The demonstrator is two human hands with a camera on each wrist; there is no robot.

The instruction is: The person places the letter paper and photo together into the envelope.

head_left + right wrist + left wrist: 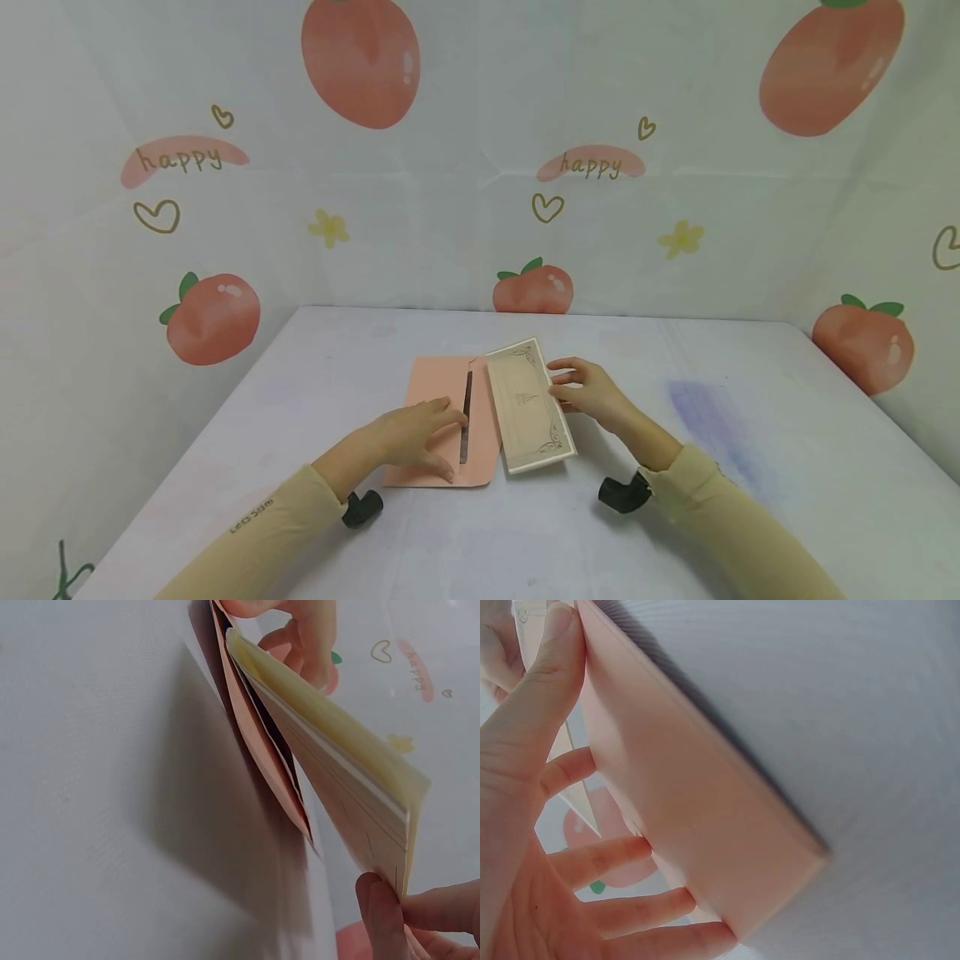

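A flat pink paper folder [431, 379] lies on the table in the head view, a narrow dark strip [466, 417] running down it. My left hand [416, 429] rests on it with spread fingers; in the left wrist view the fingertips [634, 846] touch its pink surface. A cream folded card [521, 408] with ornate printed corners overlaps the folder's right side and is tilted up. My right hand [596, 396] pinches its right edge between thumb and fingers. From the right wrist, layered pages show inside the card [337, 750], beside the folder's parted pink edge [259, 746].
A white cloth-covered table [525, 550] spreads around the papers, with a faint purple stain [708, 425] at right. Behind it hangs a white backdrop [450, 208] printed with peaches, hearts and flowers. Black pieces [363, 508] sit below both wrists.
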